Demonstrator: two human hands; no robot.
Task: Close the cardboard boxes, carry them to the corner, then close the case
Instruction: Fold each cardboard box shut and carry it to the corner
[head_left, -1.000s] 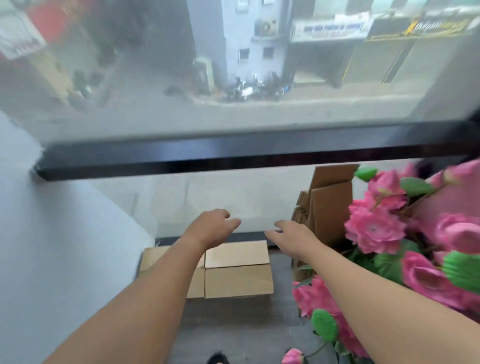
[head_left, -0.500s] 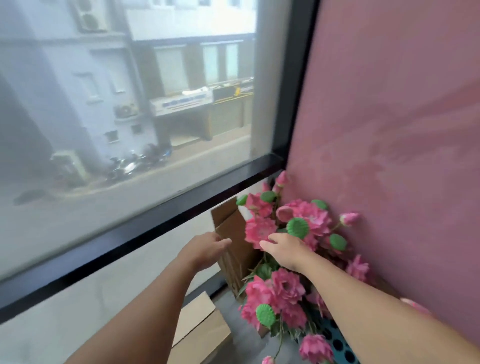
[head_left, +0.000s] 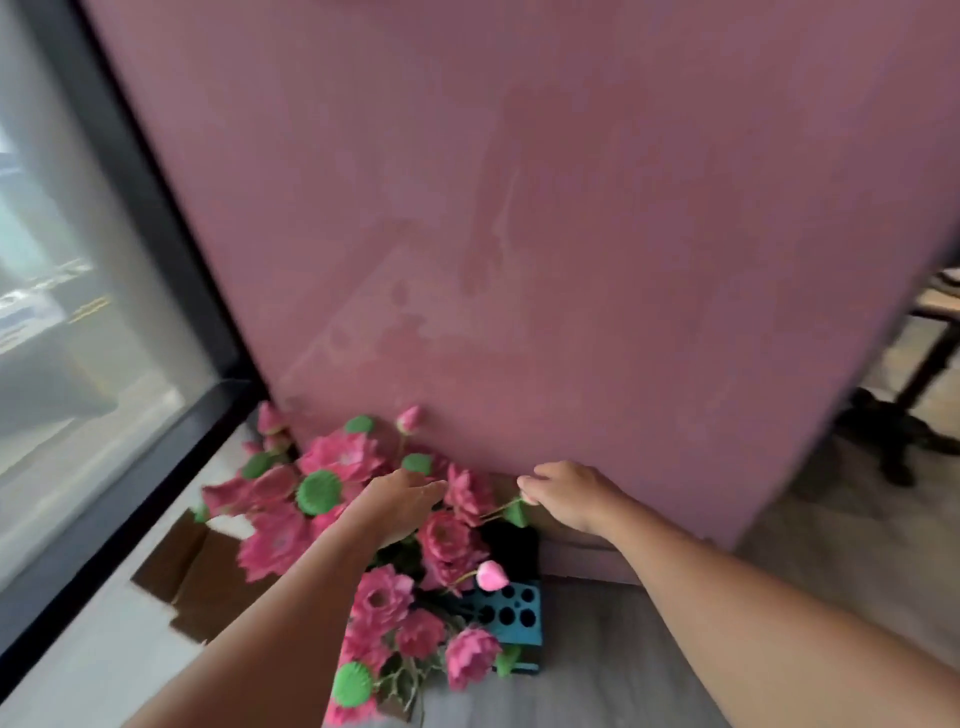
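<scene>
An opened brown cardboard box (head_left: 182, 577) stands on the floor by the window, its flaps spread and its right part hidden behind pink artificial flowers (head_left: 337, 462) and my left forearm. My left hand (head_left: 400, 501) hovers over the flowers with straight fingers and holds nothing. Further right, my right hand (head_left: 569, 493) is close to the pink wall with loosely curled fingers; its fingertips are beside a thin flower stem, and no grip shows. No case is in view.
The flowers stand in a blue crate with round holes (head_left: 511, 616) on the grey wood floor. A pink wall panel (head_left: 571, 234) fills the back. A black-framed window (head_left: 171, 291) runs along the left. A black table base (head_left: 893, 431) is at the right.
The view has swung right, from the closed box in the window corner to the flowers and pink wall. Both hands moved along and now hover over the flowers, still holding nothing.
</scene>
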